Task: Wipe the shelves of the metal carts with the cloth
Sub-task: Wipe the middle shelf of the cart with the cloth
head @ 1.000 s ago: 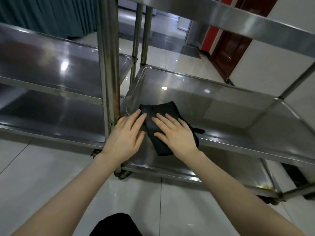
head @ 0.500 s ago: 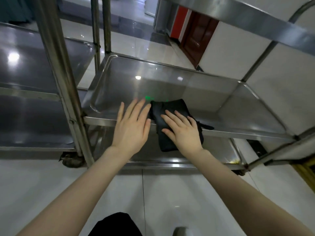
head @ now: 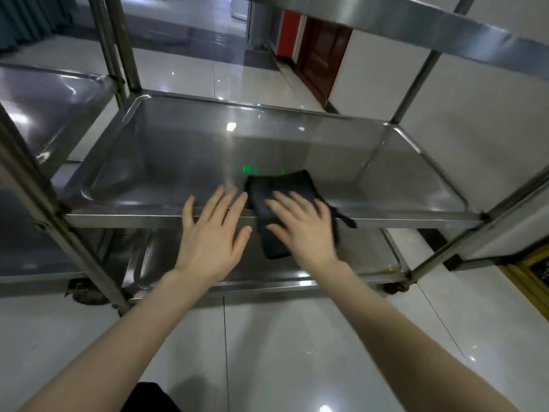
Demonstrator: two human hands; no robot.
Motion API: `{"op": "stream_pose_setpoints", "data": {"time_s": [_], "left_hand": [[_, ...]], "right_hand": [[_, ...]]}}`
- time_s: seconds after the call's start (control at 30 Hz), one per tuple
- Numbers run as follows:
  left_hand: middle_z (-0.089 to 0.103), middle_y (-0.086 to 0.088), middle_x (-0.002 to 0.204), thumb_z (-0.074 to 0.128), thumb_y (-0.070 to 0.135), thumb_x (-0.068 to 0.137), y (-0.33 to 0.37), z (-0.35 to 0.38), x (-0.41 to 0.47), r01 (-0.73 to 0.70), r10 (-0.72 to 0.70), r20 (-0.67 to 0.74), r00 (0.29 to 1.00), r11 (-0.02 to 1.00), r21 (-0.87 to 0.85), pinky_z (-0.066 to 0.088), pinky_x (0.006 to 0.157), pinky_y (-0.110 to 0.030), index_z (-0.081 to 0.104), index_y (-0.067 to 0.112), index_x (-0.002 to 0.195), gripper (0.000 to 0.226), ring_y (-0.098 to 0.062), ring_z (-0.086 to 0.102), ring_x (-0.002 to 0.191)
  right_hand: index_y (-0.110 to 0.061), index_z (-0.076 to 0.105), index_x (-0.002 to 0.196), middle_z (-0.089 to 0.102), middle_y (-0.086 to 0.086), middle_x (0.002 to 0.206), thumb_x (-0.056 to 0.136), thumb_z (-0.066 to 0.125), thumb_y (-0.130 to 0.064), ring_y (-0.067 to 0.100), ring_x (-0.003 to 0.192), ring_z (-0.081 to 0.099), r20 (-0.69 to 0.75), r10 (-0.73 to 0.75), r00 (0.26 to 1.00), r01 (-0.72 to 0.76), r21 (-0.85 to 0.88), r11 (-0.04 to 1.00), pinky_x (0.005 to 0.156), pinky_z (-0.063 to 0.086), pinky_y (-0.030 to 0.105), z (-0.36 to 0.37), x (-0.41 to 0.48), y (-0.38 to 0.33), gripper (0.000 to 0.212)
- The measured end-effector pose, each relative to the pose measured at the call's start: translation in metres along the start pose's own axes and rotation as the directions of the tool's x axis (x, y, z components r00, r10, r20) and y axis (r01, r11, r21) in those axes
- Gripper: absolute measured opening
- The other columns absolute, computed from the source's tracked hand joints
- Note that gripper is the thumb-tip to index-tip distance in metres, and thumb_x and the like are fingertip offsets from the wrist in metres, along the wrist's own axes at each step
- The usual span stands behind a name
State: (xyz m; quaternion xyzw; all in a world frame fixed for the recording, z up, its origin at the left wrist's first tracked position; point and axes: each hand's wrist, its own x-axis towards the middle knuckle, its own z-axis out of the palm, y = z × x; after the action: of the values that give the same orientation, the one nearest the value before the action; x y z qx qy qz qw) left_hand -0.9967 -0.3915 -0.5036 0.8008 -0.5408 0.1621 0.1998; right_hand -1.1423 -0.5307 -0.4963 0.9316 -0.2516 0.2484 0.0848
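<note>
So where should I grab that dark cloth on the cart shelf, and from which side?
Probably its near end. The folded cloth juts past the shelf's front rim, so that end is free underneath. Come from the front, thumb below, fingers on top. The right hand lies flat on it.

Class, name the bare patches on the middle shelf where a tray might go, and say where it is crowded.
Bare: the middle shelf left of the left hand, the strip behind the cloth, the right end. Crowded: front centre, right hand on cloth.
</note>
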Motion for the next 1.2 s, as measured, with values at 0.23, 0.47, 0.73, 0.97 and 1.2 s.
{"op": "stream_pose_setpoints", "data": {"time_s": [0.23, 0.47, 0.73, 0.97, 1.2], "left_hand": [[0.038, -0.009, 0.153, 0.030, 0.048, 0.096, 0.034, 0.012, 0.004, 0.085, -0.085, 0.007, 0.996, 0.995, 0.060, 0.012, 0.115, -0.058, 0.036, 0.022, 0.148, 0.059, -0.030, 0.028, 0.145], [0.038, -0.009, 0.153, 0.034, 0.056, 0.092, 0.082, 0.029, 0.019, 0.026, -0.038, 0.078, 0.996, 0.988, 0.155, 0.013, 0.114, -0.062, 0.043, 0.026, 0.145, 0.062, -0.032, 0.027, 0.145], [0.038, -0.007, 0.153, 0.034, 0.052, 0.094, 0.118, 0.051, 0.037, 0.008, -0.019, 0.061, 0.998, 0.984, 0.180, 0.011, 0.115, -0.062, 0.040, 0.024, 0.147, 0.060, -0.030, 0.027, 0.145], [0.041, -0.007, 0.152, 0.033, 0.054, 0.094, 0.175, 0.063, 0.076, -0.163, 0.141, 0.148, 0.979, 0.974, 0.154, 0.015, 0.116, -0.060, 0.040, 0.023, 0.148, 0.062, -0.025, 0.032, 0.144], [0.043, -0.008, 0.151, 0.036, 0.055, 0.091, 0.194, 0.072, 0.080, -0.100, 0.078, 0.153, 0.985, 0.985, 0.140, 0.022, 0.113, -0.059, 0.047, 0.022, 0.143, 0.063, -0.028, 0.037, 0.141]], "right_hand": [[-0.025, 0.062, 0.131, 0.057, -0.005, 0.139, 0.090, 0.064, -0.040, 0.019, 0.127, 0.055, -0.026, -0.138, 0.990, 0.139, 0.059, 0.989, 0.100, 0.042, 0.043, -0.006, -0.012, 0.073, 0.044], [-0.017, 0.064, 0.129, 0.059, 0.003, 0.137, 0.094, 0.047, -0.043, 0.029, 0.128, 0.054, 0.008, 0.041, 0.999, -0.041, -0.050, 0.998, 0.104, 0.039, 0.053, -0.026, -0.050, 0.201, 0.047], [-0.026, 0.064, 0.129, 0.061, -0.005, 0.135, 0.091, 0.061, -0.045, 0.021, 0.123, 0.058, -0.127, -0.141, 0.982, 0.144, 0.013, 0.989, 0.099, 0.045, 0.042, 0.007, -0.015, 0.143, 0.042], [-0.021, 0.062, 0.132, 0.056, -0.001, 0.140, 0.093, 0.058, -0.043, 0.023, 0.129, 0.054, -0.020, -0.026, 0.999, 0.026, -0.010, 1.000, 0.105, 0.040, 0.045, -0.020, -0.058, 0.302, 0.045], [-0.021, 0.069, 0.122, 0.063, -0.001, 0.131, 0.089, 0.058, -0.047, 0.026, 0.123, 0.059, -0.053, 0.113, 0.992, -0.115, -0.036, 0.993, 0.103, 0.040, 0.050, -0.021, -0.062, 0.310, 0.043]]}}
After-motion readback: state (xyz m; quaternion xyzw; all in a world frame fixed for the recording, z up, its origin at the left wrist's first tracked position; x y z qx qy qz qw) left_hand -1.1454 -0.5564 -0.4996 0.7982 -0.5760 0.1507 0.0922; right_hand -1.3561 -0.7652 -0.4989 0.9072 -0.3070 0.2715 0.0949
